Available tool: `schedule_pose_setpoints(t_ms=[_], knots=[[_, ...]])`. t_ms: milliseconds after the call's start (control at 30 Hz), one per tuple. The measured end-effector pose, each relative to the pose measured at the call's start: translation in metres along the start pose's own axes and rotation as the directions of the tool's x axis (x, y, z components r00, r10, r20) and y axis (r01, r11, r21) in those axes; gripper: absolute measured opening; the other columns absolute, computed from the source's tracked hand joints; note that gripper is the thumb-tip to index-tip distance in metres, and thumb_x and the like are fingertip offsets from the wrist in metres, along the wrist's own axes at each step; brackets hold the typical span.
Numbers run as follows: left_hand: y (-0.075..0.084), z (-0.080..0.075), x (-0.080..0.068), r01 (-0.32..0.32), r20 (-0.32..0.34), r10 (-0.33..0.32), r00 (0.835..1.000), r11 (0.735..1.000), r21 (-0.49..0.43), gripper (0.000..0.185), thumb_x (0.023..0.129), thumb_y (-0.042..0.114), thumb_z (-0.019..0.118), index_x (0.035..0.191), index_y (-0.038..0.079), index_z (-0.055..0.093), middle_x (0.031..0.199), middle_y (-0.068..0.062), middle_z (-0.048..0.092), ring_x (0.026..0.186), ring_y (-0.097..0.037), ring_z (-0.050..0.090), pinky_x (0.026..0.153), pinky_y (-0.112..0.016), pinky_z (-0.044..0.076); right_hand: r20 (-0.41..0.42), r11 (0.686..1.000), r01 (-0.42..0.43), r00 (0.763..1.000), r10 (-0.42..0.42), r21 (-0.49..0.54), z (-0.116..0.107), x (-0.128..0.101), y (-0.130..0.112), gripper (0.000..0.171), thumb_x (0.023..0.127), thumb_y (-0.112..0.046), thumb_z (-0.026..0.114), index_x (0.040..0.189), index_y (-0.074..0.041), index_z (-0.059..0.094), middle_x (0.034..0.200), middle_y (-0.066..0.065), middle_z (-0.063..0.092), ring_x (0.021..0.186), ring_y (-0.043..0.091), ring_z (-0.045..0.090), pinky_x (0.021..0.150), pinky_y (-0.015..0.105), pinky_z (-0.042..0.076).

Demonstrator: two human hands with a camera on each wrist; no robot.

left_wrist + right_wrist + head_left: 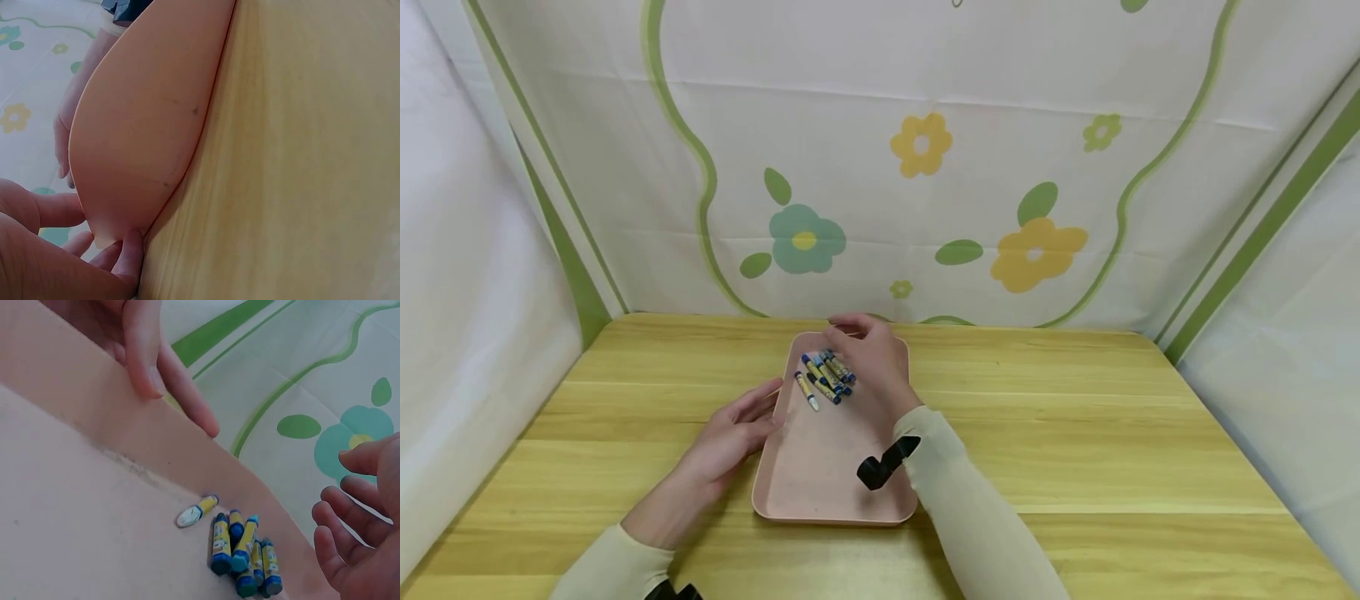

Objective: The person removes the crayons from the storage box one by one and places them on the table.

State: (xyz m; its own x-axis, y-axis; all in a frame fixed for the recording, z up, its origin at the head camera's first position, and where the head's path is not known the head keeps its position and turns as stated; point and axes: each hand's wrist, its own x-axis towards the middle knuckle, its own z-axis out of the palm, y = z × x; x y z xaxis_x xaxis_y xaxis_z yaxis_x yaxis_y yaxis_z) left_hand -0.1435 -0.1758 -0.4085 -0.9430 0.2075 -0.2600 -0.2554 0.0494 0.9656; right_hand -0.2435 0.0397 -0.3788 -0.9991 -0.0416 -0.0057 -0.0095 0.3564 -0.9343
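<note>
A pink tray [820, 475] rests on the wooden table. My left hand [737, 433] holds its left wall; in the right wrist view the thumb [148, 378] laps over the rim while a finger stays outside. In the left wrist view, fingertips [130, 250] touch the wall's outer face. Several oil pastels [831, 375] with yellow wrappers and blue bands lie piled in the tray's far left part. A white oil pastel [807, 392] lies beside the pile. Over the far end of the tray is my right hand [872, 354], fingers loosely bent, nothing between them [359, 519].
The wooden tabletop [1075, 433] stretches around the tray on both sides. Behind it hangs a white cloth [850, 83] printed with flowers and leaves, with more white cloth at the sides. A black wrist camera [880, 468] sits on the right sleeve, above the tray.
</note>
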Motion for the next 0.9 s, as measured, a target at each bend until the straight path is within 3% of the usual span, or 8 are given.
schedule_pose_setpoints(t_ms=[200, 367, 600, 900], knots=[[0.0, -0.001, -0.001, 0.003, -0.002, -0.003, 1.0, 1.0, -0.004, 0.067, 0.108, 0.011, 0.056, 0.169, 0.012, 0.028, 0.175, -0.018, 0.027, 0.159, -0.035, 0.033, 0.099, -0.014, 0.049, 0.049, 0.985, 0.057, 0.997, -0.066, 0.163, 0.005, 0.001, -0.004, 0.031, 0.1, -0.031, 0.074, 0.128, -0.018, 0.076, 0.116, 0.0, 0.075, 0.101, 0.015, 0.067, 0.084, 0.026, 0.058], [0.001, 0.0, -0.002, 0.015, -0.011, -0.015, 1.0, 1.0, -0.009, 0.066, 0.108, 0.01, 0.056, 0.169, 0.013, 0.029, 0.175, -0.015, 0.029, 0.159, -0.032, 0.033, 0.099, -0.012, 0.048, 0.05, 0.98, 0.082, 0.994, -0.092, 0.184, 0.01, 0.002, -0.003, 0.027, 0.101, -0.027, 0.074, 0.125, -0.016, 0.077, 0.117, 0.003, 0.075, 0.099, 0.015, 0.065, 0.082, 0.024, 0.055], [0.002, 0.0, -0.002, 0.019, -0.002, -0.019, 1.0, 1.0, 0.002, 0.067, 0.109, 0.012, 0.056, 0.169, 0.013, 0.028, 0.175, -0.018, 0.027, 0.16, -0.035, 0.031, 0.105, -0.019, 0.048, 0.01, 0.993, 0.074, 0.997, -0.075, 0.093, 0.012, 0.003, 0.002, 0.028, 0.1, -0.028, 0.076, 0.125, -0.015, 0.077, 0.113, 0.001, 0.074, 0.098, 0.016, 0.066, 0.083, 0.027, 0.058], [0.003, 0.0, -0.002, 0.017, 0.006, -0.017, 1.0, 1.0, -0.004, 0.067, 0.108, 0.01, 0.055, 0.169, 0.012, 0.027, 0.175, -0.017, 0.028, 0.161, -0.035, 0.029, 0.102, -0.014, 0.047, -0.017, 1.0, 0.027, 0.999, -0.027, -0.014, 0.011, -0.001, 0.004, 0.027, 0.099, -0.031, 0.077, 0.123, -0.018, 0.078, 0.112, -0.002, 0.073, 0.1, 0.016, 0.067, 0.089, 0.032, 0.06]])
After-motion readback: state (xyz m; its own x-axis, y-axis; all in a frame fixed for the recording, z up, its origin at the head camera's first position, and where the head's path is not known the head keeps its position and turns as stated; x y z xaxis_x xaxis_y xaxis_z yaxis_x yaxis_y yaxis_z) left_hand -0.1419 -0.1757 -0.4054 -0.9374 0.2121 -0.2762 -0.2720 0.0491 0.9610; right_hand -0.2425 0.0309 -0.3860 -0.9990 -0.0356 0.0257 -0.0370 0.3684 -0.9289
